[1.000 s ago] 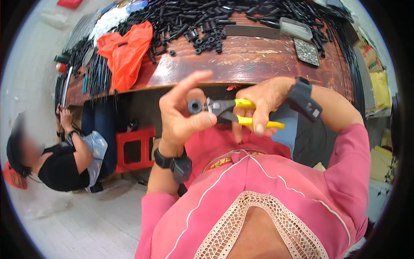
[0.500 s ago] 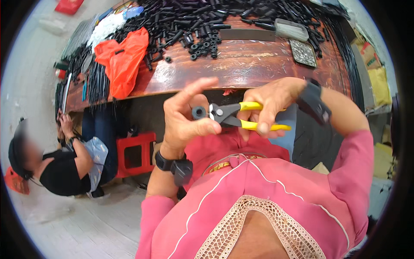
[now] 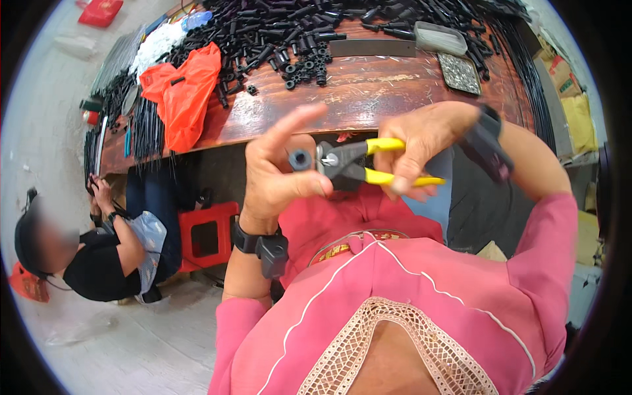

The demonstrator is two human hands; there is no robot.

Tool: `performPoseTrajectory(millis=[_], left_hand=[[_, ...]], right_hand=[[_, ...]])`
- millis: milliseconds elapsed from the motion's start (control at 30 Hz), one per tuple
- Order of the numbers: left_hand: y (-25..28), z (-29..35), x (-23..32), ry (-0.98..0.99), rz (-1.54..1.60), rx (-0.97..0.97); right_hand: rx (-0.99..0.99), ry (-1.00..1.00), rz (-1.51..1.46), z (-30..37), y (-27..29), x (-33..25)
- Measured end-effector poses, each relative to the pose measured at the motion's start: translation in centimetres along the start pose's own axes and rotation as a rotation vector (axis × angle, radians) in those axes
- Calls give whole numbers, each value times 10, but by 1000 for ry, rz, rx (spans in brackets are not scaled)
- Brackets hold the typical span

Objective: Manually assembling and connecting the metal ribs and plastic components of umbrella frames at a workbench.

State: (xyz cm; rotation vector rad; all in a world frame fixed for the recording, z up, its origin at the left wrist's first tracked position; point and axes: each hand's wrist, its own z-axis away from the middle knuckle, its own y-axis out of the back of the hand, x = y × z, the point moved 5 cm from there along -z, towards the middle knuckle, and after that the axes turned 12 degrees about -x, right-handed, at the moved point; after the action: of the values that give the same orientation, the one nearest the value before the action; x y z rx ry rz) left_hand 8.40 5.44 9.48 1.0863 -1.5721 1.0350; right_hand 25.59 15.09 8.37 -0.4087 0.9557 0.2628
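Over my lap, in front of the table edge, my left hand [image 3: 266, 181] is closed round a black tubular part [image 3: 299, 158], its round holed end facing up. The index finger of that hand points up and away. My right hand [image 3: 421, 141] grips end-cutting pliers [image 3: 345, 160] by their yellow handles, which stand apart. The dark head of the pliers is right beside the black part, close to my left thumb. Motion blur hides whether the jaws touch the part or hold anything.
On the wooden table [image 3: 283, 118] lie a heap of black tubular parts [image 3: 303, 46], a flat dark bar [image 3: 372, 48], a tin of small metal pieces [image 3: 459, 74], a clear plastic box [image 3: 440, 38] and a red bag [image 3: 181, 99]. A co-worker [image 3: 99, 257] sits at left near a red stool [image 3: 207, 237].
Both hands have shifted slightly up and away with the pliers and the black part. The pliers' handles look a little wider apart. The co-worker's hands have barely moved.
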Motion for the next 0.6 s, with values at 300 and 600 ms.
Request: performPoseTrajectory(millis=[300,600], left_hand=[[14,-7,-2,-68,-9,95],[17,-13,-2,13,35,392]], right_hand=[[909,-19,1041,19,-5,-33],[672,211,746,2,0,-36]])
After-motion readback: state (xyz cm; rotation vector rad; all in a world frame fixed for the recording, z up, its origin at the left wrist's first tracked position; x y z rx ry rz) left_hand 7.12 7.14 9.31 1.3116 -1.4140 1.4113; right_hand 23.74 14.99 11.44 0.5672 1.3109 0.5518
